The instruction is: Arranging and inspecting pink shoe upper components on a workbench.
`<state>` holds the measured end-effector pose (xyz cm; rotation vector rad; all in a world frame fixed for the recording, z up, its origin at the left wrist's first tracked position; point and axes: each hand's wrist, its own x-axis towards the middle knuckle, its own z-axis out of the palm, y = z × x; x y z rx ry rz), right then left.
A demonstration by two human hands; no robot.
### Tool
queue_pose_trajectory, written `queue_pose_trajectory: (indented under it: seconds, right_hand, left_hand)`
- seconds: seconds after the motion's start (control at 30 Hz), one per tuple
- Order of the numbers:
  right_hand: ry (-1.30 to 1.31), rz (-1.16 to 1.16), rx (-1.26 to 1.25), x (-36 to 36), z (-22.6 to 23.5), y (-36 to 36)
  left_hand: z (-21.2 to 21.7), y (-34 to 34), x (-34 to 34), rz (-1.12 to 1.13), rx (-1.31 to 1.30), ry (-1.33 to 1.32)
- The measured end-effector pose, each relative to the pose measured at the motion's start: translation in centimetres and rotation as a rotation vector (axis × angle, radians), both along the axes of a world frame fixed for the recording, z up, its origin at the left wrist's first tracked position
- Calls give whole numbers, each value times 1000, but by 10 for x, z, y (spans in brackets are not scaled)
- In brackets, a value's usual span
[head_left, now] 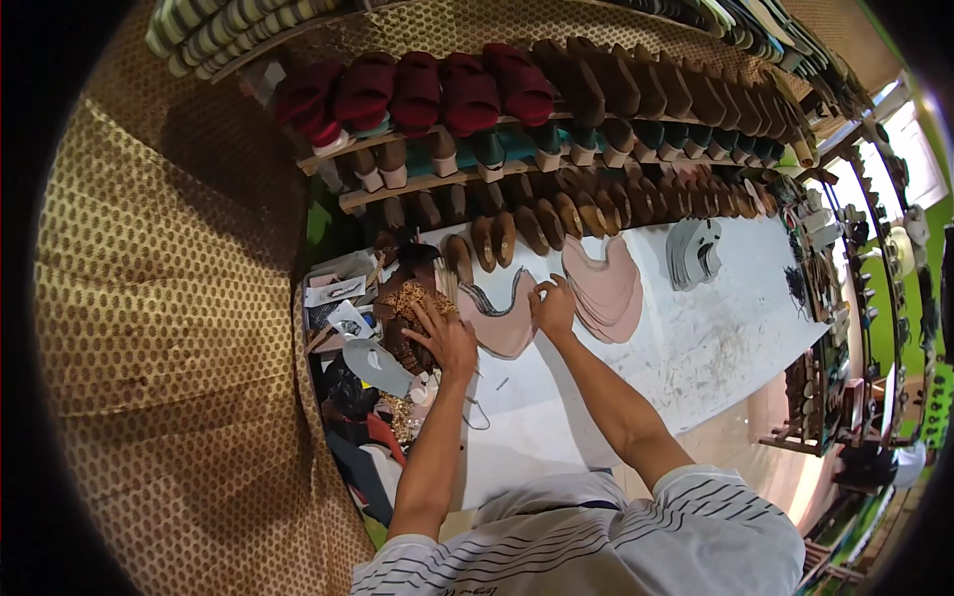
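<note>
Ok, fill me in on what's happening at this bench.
A person leans over a white worktable in a footwear workshop. The left hand rests on a brown patterned piece at the table's left end. The right hand presses on a pink cut-out piece with a dark trimmed edge. A stack of similar pink pieces lies just beyond, and a grey stack farther right. Racks of shoe soles and red slippers line the wall behind.

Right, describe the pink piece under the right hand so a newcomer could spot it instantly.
Start at the long white workbench below the racks of shoe soles. Near its left end, the right hand presses on a pink leather cutout lying flat beside a stack of similar pink pieces. Unlike those, it lies alone and carries a dark wavy trim strip along its top edge.
</note>
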<state>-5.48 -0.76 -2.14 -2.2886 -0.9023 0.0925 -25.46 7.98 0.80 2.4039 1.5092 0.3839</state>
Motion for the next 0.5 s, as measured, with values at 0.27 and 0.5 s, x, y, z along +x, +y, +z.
queue_pose_trajectory:
  seconds: [0.27,0.5]
  right_hand:
    - [-89,105,119,42,30,-65]
    - [-260,220,-69,121,18,-154]
  left_hand:
    - [24,-39,38,-161,58,-187]
    - [34,-103,149,-466,7,-238]
